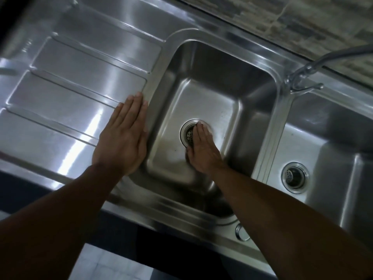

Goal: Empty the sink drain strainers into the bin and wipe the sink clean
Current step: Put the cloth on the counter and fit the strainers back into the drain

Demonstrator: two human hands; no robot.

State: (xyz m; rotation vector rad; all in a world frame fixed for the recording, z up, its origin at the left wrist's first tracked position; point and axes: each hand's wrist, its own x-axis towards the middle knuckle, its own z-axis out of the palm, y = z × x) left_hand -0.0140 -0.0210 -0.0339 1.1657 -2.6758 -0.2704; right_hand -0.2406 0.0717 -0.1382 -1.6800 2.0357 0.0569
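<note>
Evidently little is done yet. The left hand lies flat and spread straight on the drainboard, at the rim of the left basin. The right hand reaches onto the left strainer, seated in its drain; whether it grips I cannot tell. The right strainer sits untouched. Emptying and wiping remain.

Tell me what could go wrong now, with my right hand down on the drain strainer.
1. The right hand covers most of the strainer in the left bowl; a poor hold could let it tip and drop scraps back in.
2. The left hand lies flat on the smooth drainboard at the bowl's edge; leaning on it could make it slide.
3. The second strainer sits in the other drain, untouched and easy to forget.
</note>
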